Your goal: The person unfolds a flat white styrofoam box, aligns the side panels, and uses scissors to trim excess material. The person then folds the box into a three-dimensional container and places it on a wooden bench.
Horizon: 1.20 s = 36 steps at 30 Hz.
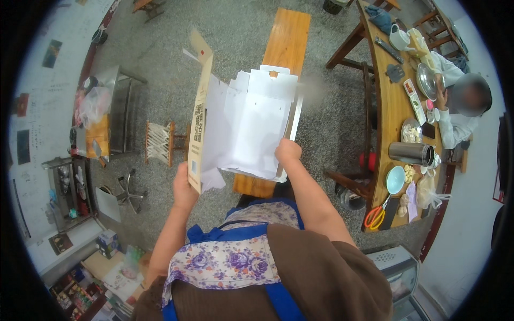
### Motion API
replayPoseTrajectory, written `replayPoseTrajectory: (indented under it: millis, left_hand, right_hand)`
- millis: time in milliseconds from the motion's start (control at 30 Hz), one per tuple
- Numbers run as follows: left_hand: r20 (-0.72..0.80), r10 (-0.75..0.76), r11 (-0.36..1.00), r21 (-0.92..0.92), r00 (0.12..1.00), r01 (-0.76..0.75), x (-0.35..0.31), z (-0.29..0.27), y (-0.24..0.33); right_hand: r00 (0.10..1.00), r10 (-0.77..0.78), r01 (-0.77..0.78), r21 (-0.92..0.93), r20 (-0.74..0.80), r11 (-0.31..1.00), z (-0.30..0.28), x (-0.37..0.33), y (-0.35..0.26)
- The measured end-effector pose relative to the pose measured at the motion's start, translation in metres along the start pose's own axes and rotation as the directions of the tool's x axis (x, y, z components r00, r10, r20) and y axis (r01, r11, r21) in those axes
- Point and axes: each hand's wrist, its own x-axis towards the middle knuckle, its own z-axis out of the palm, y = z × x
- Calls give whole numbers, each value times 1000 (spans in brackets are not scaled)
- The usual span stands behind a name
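In front of my body I hold a cardboard box (262,115), opened out, with its white inside facing up. A printed beige panel (199,117) stands up along its left side. My left hand (185,188) is closed on the lower edge of that panel. On the opposite side, my right hand (288,151) grips the near right edge of the box. Cut flaps with a slot show at its far end, and a loose flap hangs near my left hand. Beneath the box runs a wooden bench (289,32), partly covered by it.
At the right stands a wooden table (383,176) with orange-handled scissors (376,215), a light blue bowl (395,180) and a steel canister (410,154). Another person's hand (441,96) is beside a metal plate (426,81). A folding stool (160,142) stands on the left.
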Motion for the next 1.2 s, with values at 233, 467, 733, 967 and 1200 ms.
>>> replayPoseTrajectory:
  millis: [233, 467, 733, 967, 1200]
  left_hand:
    - [-22, 77, 997, -29, 997, -78, -6, -5, 7]
    - [-44, 91, 996, -20, 995, -92, 12, -10, 37]
    - [88, 27, 999, -36, 996, -24, 10, 7, 5]
    - [45, 61, 996, -60, 997, -59, 5, 15, 21]
    - [32, 13, 997, -74, 999, -11, 12, 14, 5]
  right_hand:
    - [998, 35, -32, 53, -50, 998, -7, -13, 3]
    - [994, 18, -10, 74, -103, 997, -20, -19, 2]
    - [993, 14, -5, 73, -119, 997, 8, -1, 8]
    - [978, -7, 27, 91, -208, 995, 11, -15, 2]
    - [969, 27, 10, 152, -245, 988, 43, -4, 7]
